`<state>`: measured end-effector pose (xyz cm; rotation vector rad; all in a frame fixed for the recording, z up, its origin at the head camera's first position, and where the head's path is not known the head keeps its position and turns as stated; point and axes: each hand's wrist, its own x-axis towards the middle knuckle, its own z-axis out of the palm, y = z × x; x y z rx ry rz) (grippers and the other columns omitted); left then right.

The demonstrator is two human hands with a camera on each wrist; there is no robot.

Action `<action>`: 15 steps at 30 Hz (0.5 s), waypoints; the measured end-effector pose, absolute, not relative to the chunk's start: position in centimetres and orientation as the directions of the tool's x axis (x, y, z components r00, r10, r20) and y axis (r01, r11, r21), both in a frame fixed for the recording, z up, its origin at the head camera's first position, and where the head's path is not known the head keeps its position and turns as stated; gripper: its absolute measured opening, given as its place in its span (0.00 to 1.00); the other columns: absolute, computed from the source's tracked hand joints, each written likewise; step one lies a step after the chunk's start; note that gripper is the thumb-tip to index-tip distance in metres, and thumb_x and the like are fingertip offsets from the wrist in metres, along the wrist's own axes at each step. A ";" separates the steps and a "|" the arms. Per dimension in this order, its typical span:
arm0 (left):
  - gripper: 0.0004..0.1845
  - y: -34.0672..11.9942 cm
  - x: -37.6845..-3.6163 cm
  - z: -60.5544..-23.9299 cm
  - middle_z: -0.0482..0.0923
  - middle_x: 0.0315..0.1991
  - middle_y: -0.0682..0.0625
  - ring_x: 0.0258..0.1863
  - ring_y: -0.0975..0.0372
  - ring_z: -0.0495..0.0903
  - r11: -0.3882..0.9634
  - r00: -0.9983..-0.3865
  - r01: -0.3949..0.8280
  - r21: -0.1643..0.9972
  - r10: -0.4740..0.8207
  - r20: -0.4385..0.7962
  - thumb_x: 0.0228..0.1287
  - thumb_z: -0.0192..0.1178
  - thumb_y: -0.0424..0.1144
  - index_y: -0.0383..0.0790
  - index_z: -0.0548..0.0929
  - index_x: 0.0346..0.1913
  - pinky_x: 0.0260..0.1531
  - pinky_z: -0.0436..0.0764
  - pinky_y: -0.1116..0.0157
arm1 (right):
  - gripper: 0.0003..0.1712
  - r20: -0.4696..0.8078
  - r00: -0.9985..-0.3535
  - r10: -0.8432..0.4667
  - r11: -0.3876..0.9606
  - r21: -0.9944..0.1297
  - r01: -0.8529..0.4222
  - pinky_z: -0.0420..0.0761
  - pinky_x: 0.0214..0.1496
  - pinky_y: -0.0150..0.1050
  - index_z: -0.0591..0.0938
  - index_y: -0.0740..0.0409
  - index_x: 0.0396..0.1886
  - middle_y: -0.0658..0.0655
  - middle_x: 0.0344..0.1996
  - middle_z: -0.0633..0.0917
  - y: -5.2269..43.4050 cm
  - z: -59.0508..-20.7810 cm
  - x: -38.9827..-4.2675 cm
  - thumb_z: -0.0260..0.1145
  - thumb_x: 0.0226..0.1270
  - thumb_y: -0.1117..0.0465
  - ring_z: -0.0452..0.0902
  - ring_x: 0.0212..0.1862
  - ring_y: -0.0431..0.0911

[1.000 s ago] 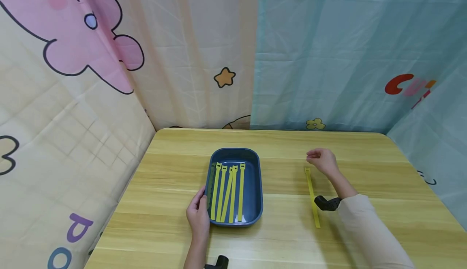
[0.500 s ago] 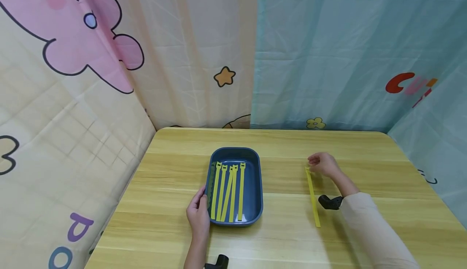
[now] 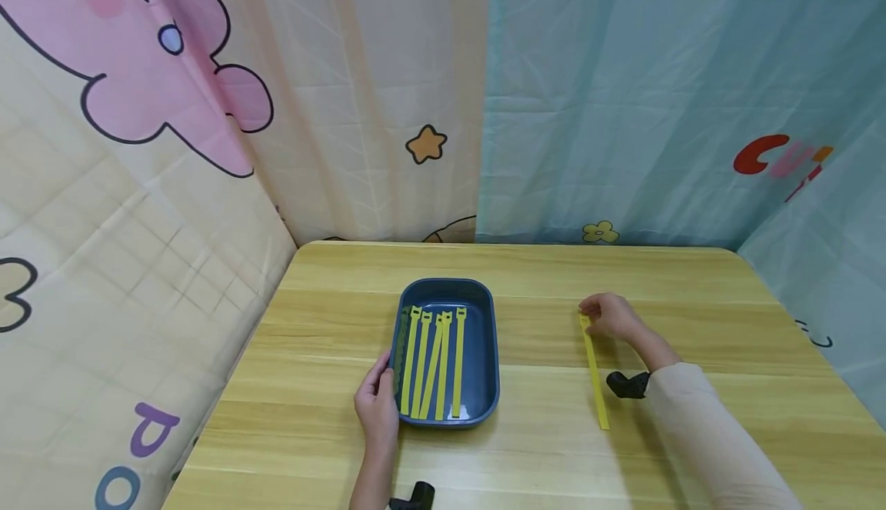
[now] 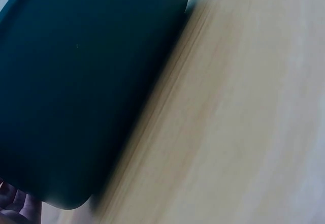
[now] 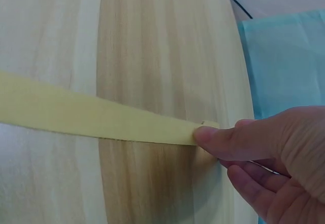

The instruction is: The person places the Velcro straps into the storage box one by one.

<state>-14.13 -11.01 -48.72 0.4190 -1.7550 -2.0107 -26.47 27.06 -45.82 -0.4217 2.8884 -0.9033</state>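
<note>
My left hand (image 3: pixel 377 410) grips the left wall of a dark blue tray (image 3: pixel 491 364). Seen from the left wrist, the tray's outer side (image 4: pixel 76 82) fills much of the view, with some fingers (image 4: pixel 20 203) at its lower corner. Several yellow cable ties (image 3: pixel 457 364) with slotted heads lie lengthwise in the tray, beside dark green ones (image 3: pixel 401 348) along its left wall. On the right, my right hand (image 3: pixel 612 318) pinches the head end of another yellow cable tie (image 3: pixel 594 379). In the right wrist view the thumb (image 5: pixel 213 137) presses on that tie's end.
The wooden table (image 3: pixel 540 279) extends around the tray, its far edge close to a patterned curtain (image 3: pixel 367 110). A second curtain, pale blue (image 3: pixel 657 110), hangs at the back right. Black wrist devices (image 3: pixel 627 385) sit on both wrists.
My right hand has come down and slightly nearer to the loose yellow cable tie, and now pinches its head end. The left hand and tray have stayed put.
</note>
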 end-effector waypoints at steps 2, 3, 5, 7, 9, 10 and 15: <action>0.16 -11.0 -14.1 -48.7 0.73 0.56 0.38 0.56 0.56 0.69 -0.099 -0.859 0.128 0.987 -0.508 0.061 0.65 0.48 0.27 0.27 0.76 0.54 0.45 0.71 0.78 | 0.22 0.007 -0.954 -0.299 0.785 -0.567 -0.250 0.76 0.45 0.51 0.78 0.78 0.41 0.68 0.37 0.82 27.1 -45.8 -26.5 0.71 0.42 0.75 0.76 0.42 0.60; 0.16 -11.0 -14.1 -48.7 0.73 0.55 0.38 0.56 0.56 0.69 -0.099 -0.860 0.131 0.986 -0.507 0.063 0.65 0.48 0.27 0.27 0.76 0.54 0.45 0.71 0.78 | 0.22 0.008 -0.953 -0.303 0.784 -0.567 -0.254 0.76 0.45 0.51 0.78 0.78 0.41 0.68 0.37 0.82 27.0 -45.9 -26.5 0.71 0.42 0.75 0.76 0.42 0.60; 0.16 -11.0 -14.1 -48.7 0.73 0.55 0.38 0.56 0.57 0.69 -0.098 -0.861 0.135 0.986 -0.505 0.068 0.65 0.48 0.27 0.27 0.76 0.54 0.45 0.71 0.78 | 0.22 0.010 -0.951 -0.309 0.780 -0.569 -0.259 0.76 0.44 0.51 0.78 0.78 0.41 0.68 0.37 0.82 27.0 -45.9 -26.6 0.71 0.42 0.75 0.76 0.42 0.60; 0.16 -11.1 -14.1 -48.7 0.73 0.55 0.39 0.55 0.57 0.70 -0.101 -0.861 0.137 0.985 -0.504 0.068 0.65 0.48 0.28 0.27 0.76 0.54 0.45 0.72 0.77 | 0.21 0.010 -0.950 -0.311 0.780 -0.569 -0.261 0.76 0.44 0.50 0.78 0.78 0.40 0.68 0.36 0.82 27.0 -45.9 -26.6 0.71 0.42 0.75 0.76 0.42 0.60; 0.16 -11.1 -14.1 -48.8 0.73 0.55 0.38 0.55 0.58 0.70 -0.100 -0.860 0.137 0.985 -0.506 0.069 0.65 0.48 0.28 0.27 0.76 0.54 0.45 0.72 0.77 | 0.22 0.010 -0.950 -0.312 0.779 -0.570 -0.262 0.77 0.43 0.50 0.78 0.78 0.41 0.68 0.36 0.82 27.0 -46.0 -26.6 0.71 0.42 0.75 0.77 0.41 0.59; 0.16 -11.1 -14.1 -48.8 0.73 0.55 0.39 0.55 0.58 0.70 -0.097 -0.859 0.135 0.986 -0.507 0.068 0.65 0.48 0.28 0.27 0.76 0.54 0.45 0.72 0.77 | 0.22 0.011 -0.949 -0.315 0.778 -0.569 -0.265 0.77 0.43 0.50 0.78 0.79 0.41 0.68 0.36 0.82 27.0 -45.9 -26.6 0.71 0.42 0.75 0.77 0.41 0.59; 0.16 -11.2 -14.1 -49.1 0.74 0.54 0.39 0.53 0.60 0.72 -0.087 -0.860 0.130 0.988 -0.505 0.069 0.64 0.48 0.27 0.27 0.76 0.53 0.44 0.72 0.76 | 0.23 -0.003 -0.950 -0.313 0.768 -0.589 -0.251 0.77 0.40 0.48 0.78 0.78 0.42 0.67 0.36 0.82 27.2 -46.0 -26.6 0.72 0.42 0.74 0.76 0.38 0.56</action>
